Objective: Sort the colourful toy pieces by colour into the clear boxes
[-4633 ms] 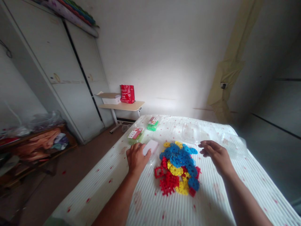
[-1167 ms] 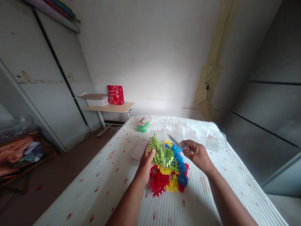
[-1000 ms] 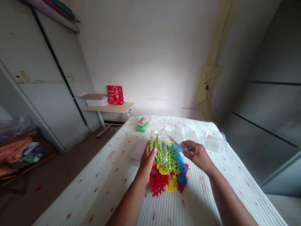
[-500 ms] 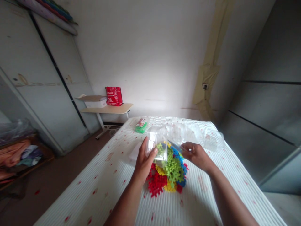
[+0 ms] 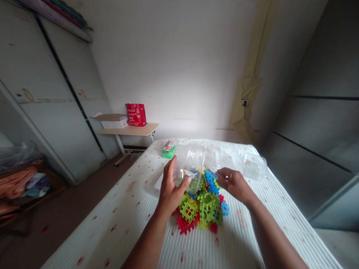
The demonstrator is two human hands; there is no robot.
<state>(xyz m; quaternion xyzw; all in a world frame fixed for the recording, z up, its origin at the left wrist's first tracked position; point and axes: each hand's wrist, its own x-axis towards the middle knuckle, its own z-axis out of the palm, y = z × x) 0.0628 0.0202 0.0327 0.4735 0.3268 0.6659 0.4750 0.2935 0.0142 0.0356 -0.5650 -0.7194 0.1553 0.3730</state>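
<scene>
My left hand (image 5: 171,188) is wrapped round a clear plastic box (image 5: 193,158), tilted above a pile of plastic building pieces (image 5: 209,207). The pieces are green, red, yellow and blue, with notched edges; some show through the box wall. At the pile's right, my right hand (image 5: 234,184) has its fingers pinched on the edge of a thin clear plastic lid (image 5: 213,173). Whether lid and box are joined I cannot tell. A blue round piece (image 5: 224,209) lies at the pile's right edge.
Several clear plastic boxes (image 5: 254,166) stand at the back right of the cloth-covered table (image 5: 120,213). A labelled box with green contents (image 5: 168,150) sits at the back left. Beyond it, a side table (image 5: 140,129) carries a red bag (image 5: 136,114) and a white carton (image 5: 114,122).
The box in my left hand has tipped, its opening turning downward. More green pieces and a blue round one now lie on the pile. My right hand has barely moved.
</scene>
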